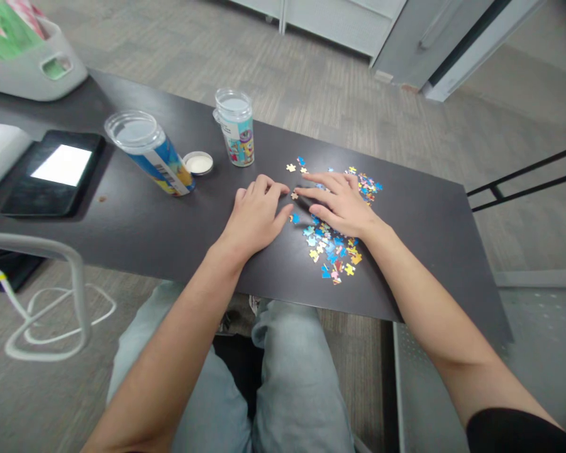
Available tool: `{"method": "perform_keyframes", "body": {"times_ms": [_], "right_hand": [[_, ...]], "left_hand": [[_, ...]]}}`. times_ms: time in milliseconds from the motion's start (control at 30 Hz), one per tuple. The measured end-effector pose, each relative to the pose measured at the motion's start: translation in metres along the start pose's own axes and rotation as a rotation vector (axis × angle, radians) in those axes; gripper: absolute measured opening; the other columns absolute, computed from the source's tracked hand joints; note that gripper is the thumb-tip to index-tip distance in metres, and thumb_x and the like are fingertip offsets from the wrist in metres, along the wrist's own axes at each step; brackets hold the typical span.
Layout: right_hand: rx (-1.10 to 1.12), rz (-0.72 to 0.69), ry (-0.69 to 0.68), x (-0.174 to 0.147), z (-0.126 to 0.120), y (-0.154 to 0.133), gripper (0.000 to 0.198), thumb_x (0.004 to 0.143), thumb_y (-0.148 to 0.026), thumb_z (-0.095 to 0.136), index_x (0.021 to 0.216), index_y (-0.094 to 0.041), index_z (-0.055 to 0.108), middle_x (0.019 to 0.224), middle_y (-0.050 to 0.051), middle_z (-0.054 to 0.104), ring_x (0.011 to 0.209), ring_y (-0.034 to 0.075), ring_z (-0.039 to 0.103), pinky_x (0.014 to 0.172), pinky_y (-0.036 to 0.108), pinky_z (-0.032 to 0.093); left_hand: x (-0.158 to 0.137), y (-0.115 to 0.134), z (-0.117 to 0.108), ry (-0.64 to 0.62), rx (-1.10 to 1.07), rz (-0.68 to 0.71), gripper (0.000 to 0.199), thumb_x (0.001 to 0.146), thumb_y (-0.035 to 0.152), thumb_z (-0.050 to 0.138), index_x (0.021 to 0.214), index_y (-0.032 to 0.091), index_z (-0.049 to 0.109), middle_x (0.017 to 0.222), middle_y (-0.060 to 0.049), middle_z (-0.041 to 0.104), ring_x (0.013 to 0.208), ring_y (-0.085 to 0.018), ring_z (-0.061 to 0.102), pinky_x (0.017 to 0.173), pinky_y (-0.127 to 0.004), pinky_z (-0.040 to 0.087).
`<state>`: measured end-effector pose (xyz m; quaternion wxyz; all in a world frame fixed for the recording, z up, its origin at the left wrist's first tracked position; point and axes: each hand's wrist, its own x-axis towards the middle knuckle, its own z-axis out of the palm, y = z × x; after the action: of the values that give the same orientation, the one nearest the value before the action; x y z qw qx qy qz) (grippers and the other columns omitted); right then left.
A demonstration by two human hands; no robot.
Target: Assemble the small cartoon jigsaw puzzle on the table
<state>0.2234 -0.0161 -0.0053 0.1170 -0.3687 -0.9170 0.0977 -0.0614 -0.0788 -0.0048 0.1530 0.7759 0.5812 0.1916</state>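
Colourful jigsaw puzzle pieces (332, 246) lie scattered on the dark table under and around my right hand (344, 202). That hand is spread palm down, its fingers reaching left, and part of the pile is hidden beneath it. My left hand (258, 217) rests on the table just left of the pieces, thumb apart from its bent fingers and nothing visible in its grasp. Between the fingertips of both hands sits a small tan puzzle piece (294, 195). Close by, a blue piece (295, 218) lies near my left thumb. A few more, including a pale piece (291, 168), are farther back.
An uncapped clear jar with a cartoon label (238, 135) stands behind my left hand. Left of it are a round lid (199, 163) and a blue-labelled jar (153, 157). A black tablet (54, 173) and a white basket (51, 63) occupy the left end of the table (434, 251).
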Motion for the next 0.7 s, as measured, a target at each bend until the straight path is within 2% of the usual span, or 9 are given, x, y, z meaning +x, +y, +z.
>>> {"method": "perform_keyframes", "body": {"times_ms": [100, 200, 333, 400, 500, 600, 700], "right_hand": [[-0.035, 0.082, 0.022, 0.002, 0.002, 0.001, 0.101, 0.132, -0.09, 0.013, 0.186, -0.036, 0.08, 0.206, 0.008, 0.06, 0.187, 0.047, 0.055, 0.15, 0.077, 0.034], [-0.021, 0.063, 0.016, 0.001, 0.001, 0.002, 0.102, 0.133, -0.088, 0.013, 0.181, -0.032, 0.084, 0.195, 0.01, 0.073, 0.183, 0.045, 0.06, 0.15, 0.075, 0.035], [-0.019, 0.036, 0.059, -0.002, -0.001, 0.003, 0.094, 0.134, -0.087, 0.02, 0.171, -0.037, 0.091, 0.18, 0.01, 0.084, 0.171, 0.044, 0.068, 0.144, 0.071, 0.041], [-0.034, 0.076, 0.099, -0.002, 0.001, 0.003, 0.087, 0.136, -0.084, 0.027, 0.175, -0.036, 0.088, 0.179, 0.011, 0.084, 0.167, 0.044, 0.069, 0.141, 0.069, 0.044], [-0.057, 0.156, 0.136, 0.002, 0.007, 0.003, 0.07, 0.138, -0.074, 0.045, 0.18, -0.033, 0.084, 0.18, 0.013, 0.082, 0.167, 0.045, 0.068, 0.14, 0.07, 0.046], [-0.057, 0.165, 0.151, 0.006, 0.012, 0.003, 0.054, 0.136, -0.064, 0.06, 0.17, -0.035, 0.09, 0.18, 0.011, 0.082, 0.168, 0.046, 0.068, 0.139, 0.072, 0.046], [-0.047, 0.151, 0.179, 0.005, 0.013, 0.004, 0.041, 0.134, -0.058, 0.069, 0.157, -0.037, 0.096, 0.174, 0.009, 0.085, 0.164, 0.044, 0.07, 0.138, 0.071, 0.047]], "left_hand": [[0.001, -0.004, 0.003, 0.026, -0.011, 0.005, 0.037, 0.129, 0.03, 0.066, 0.163, 0.023, 0.078, 0.164, -0.022, 0.074, 0.156, -0.046, 0.074, 0.131, -0.064, 0.06], [0.008, -0.013, 0.006, 0.057, -0.022, 0.005, 0.039, 0.13, 0.026, 0.062, 0.165, 0.02, 0.079, 0.164, -0.022, 0.074, 0.156, -0.045, 0.076, 0.13, -0.063, 0.063], [0.035, -0.021, 0.009, 0.098, -0.052, -0.005, 0.044, 0.13, 0.016, 0.057, 0.168, 0.016, 0.079, 0.165, -0.022, 0.073, 0.148, -0.04, 0.082, 0.131, -0.054, 0.065], [0.053, -0.019, 0.008, 0.098, -0.042, -0.004, 0.043, 0.128, 0.015, 0.064, 0.169, 0.015, 0.079, 0.167, -0.022, 0.073, 0.149, -0.04, 0.083, 0.13, -0.051, 0.065], [0.075, -0.009, 0.004, 0.082, 0.012, -0.036, 0.039, 0.129, 0.022, 0.072, 0.165, 0.014, 0.081, 0.17, -0.025, 0.073, 0.143, -0.044, 0.086, 0.122, -0.053, 0.068], [0.089, 0.0, 0.0, 0.079, 0.042, -0.115, 0.031, 0.128, 0.025, 0.075, 0.155, 0.016, 0.087, 0.168, -0.024, 0.075, 0.138, -0.045, 0.087, 0.119, -0.055, 0.069], [0.095, -0.002, 0.001, 0.079, -0.007, -0.156, 0.022, 0.123, 0.023, 0.082, 0.142, 0.02, 0.091, 0.161, -0.021, 0.081, 0.141, -0.045, 0.085, 0.121, -0.055, 0.068]]}}
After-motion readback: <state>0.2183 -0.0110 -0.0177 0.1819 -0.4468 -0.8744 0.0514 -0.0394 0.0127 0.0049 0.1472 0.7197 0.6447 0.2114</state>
